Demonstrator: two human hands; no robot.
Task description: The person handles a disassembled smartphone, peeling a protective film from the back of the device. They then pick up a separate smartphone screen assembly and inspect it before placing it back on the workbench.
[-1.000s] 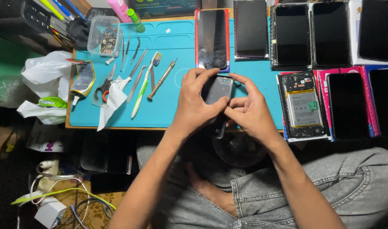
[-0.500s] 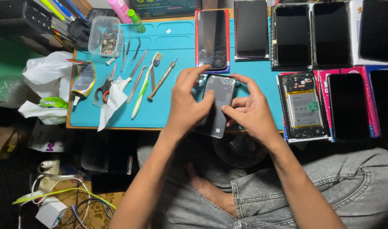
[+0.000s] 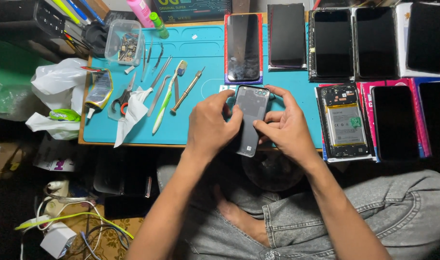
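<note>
- Holding the dark phone [image 3: 251, 119] back-side up, you keep it over the desk's near edge, at the 6 o'clock side of the blue mat [image 3: 200, 53], so both thumbs can press along its long edges.
- Your left hand [image 3: 211, 124] has its grip clasped on the phone's left edge; your right hand [image 3: 286, 129] has its grip clasped on the right edge and top corner by the camera.
- At 12 o'clock a row of dark phones [image 3: 331, 43] lies face up, well apart from your hands.
- At 3 o'clock an opened phone with its battery showing [image 3: 345, 123] lies just beside your right hand, leaving little room that way.
- At 10 o'clock lie a toothbrush [image 3: 168, 96], a screwdriver [image 3: 187, 90] and scissors [image 3: 122, 96].
- Open mat remains between those tools and your left hand; toward 6 o'clock the phone overhangs your lap.
</note>
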